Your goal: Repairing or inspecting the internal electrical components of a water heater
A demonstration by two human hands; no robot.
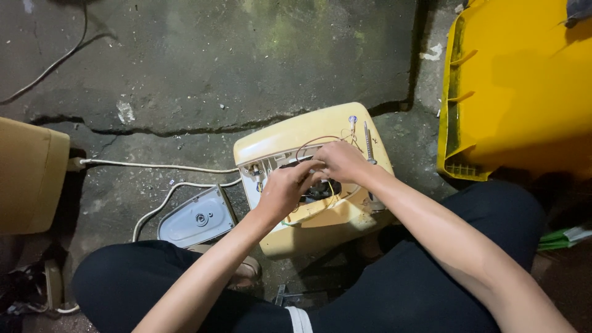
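Yellow plastic casing open; both hands, left, right, curled inside among wires; grasp hidden, cannot tell.

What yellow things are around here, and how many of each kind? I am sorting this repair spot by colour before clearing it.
Pale yellow appliance housing, open, both hands inside it: 1
Bright yellow plastic bin, at the right: 1
Dull yellow casing, at the left edge: 1
Total: 3
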